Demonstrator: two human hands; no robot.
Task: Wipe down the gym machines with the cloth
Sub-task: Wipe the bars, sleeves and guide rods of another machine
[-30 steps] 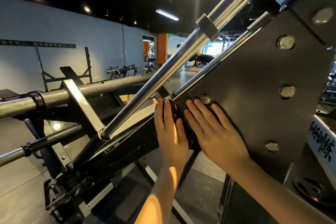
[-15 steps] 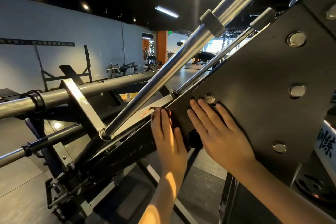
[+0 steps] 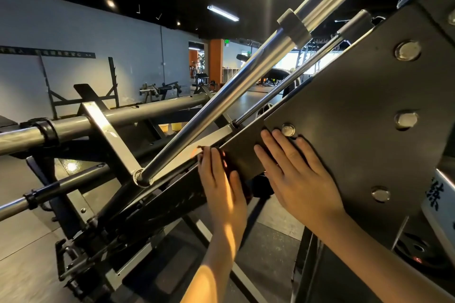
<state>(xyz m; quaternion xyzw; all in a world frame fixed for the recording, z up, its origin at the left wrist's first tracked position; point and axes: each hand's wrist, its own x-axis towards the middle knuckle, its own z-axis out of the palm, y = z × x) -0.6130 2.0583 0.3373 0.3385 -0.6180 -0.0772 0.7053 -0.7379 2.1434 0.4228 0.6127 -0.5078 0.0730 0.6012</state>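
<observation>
A dark grey gym machine fills the view, with a bolted steel side plate [image 3: 349,115] at the right and a sloping rail [image 3: 172,167] running down to the left. My left hand [image 3: 221,184] lies flat with straight fingers on the rail, pressing a dark reddish cloth [image 3: 227,163] whose edge shows beside the fingers; most of the cloth is hidden under the hand. Flat on the side plate's lower left corner rests my right hand [image 3: 298,174], fingers spread, just below a round bolt [image 3: 288,129].
A thick chrome guide rod [image 3: 221,110] and a thinner rod [image 3: 295,86] slope up to the right above my hands. Grey bars [image 3: 118,118] cross at the left. A weight plate [image 3: 416,251] lies low at the right. Benches and racks stand by the far wall.
My left hand has slid down and left along the rail with the cloth, away from the plate's corner. My right hand has stayed flat on the plate.
</observation>
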